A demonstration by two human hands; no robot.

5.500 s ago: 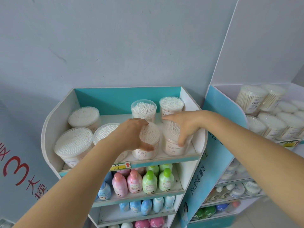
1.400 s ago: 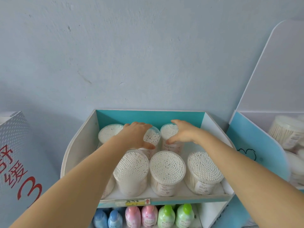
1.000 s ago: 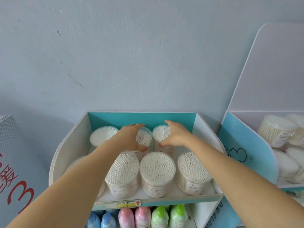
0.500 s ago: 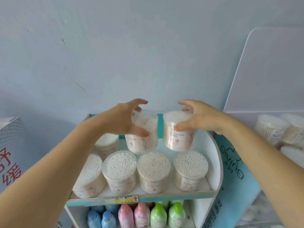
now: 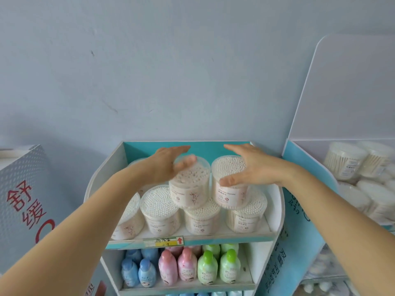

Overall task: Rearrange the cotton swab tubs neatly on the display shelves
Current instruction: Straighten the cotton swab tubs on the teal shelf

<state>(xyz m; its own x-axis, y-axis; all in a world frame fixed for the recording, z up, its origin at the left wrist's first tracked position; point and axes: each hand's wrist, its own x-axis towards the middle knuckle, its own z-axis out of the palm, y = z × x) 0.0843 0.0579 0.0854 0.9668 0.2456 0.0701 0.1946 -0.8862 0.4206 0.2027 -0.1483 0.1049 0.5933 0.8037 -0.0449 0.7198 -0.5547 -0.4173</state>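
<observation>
Head view, mid-frame: left tub (image 5: 189,186) and right tub (image 5: 229,189), held aloft a moment ago, now sit stacked on the top shelf's (image 5: 235,237) front row (image 5: 160,208). Left hand (image 5: 166,167) and right hand (image 5: 252,169) are spread, fingers straight, apparently letting go.

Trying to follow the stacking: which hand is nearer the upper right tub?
Right. The right hand touches the upper right tub; the left hand is at the upper left tub.

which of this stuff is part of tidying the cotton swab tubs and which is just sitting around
Job: left hand, right hand, left upper tub, right upper tub, front-row tubs beneath them, top shelf, possibly the right stand's tubs.
Just there: coloured bottles below, price label, box with red lettering.
</observation>
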